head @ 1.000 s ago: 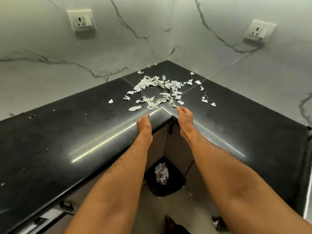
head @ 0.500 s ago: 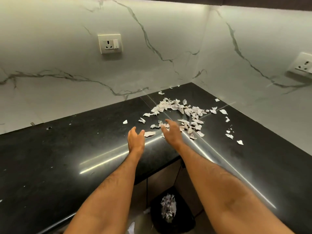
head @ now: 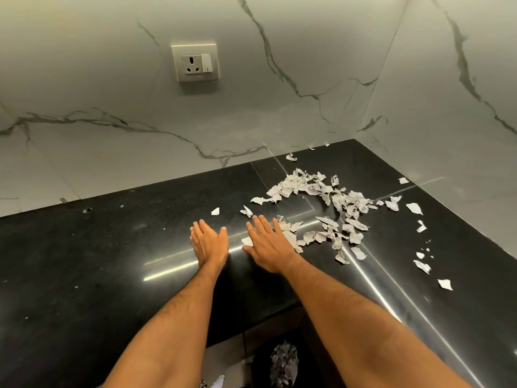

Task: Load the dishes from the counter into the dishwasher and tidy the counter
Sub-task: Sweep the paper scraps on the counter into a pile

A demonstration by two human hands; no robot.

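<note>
Two flat hands [head: 209, 242] on counter [head: 98, 261], bin [head: 284, 365] holding paper scraps

Surface [head: 112, 261]: black polished stone, finely speckled, glossy; bright streaked light reflections across it. Paper scraps [head: 321, 191]: torn, crinkled, matt white-grey with faint print, edges ragged. Wall [head: 84, 79]: white marble-look slabs with grey veins, smooth, soft sheen. Socket plate [head: 195, 63]: smooth off-white plastic, light gloss. Bin [head: 263, 368] below: dark, holding crumpled paper.
</note>
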